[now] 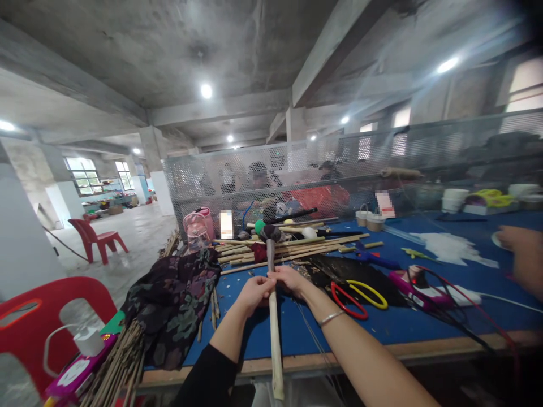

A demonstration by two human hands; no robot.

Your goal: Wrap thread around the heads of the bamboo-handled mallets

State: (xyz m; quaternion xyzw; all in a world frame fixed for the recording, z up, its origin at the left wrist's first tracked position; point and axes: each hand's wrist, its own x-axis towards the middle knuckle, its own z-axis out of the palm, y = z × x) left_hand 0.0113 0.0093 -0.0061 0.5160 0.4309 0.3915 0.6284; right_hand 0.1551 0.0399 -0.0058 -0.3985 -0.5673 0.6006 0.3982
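Note:
A pale wooden stick [276, 345] stands upright in front of me, its lower end past the table's front edge. Grey-brown wrapping [270, 257] covers its upper part, below a dark rounded head [271, 232]. My left hand [257, 293] is closed in a pinch at the lower end of this wrapping. Opposite it, my right hand [289, 279] also pinches the stick there, the fingertips of both nearly meeting. Scissors with one red and one yellow handle [358, 298] lie right of my right forearm. Behind the hands rests a pile of similar sticks [314, 247].
Dark patterned cloth [172, 305] and bundled twigs [121, 362] lie left. Right are a purple power strip [418, 294] with cables, white sheets [456, 249] and another person's hand [520, 249]. A perforated metal screen [237, 175] stands behind the blue table [254, 350]. Red chairs [55, 299] are left.

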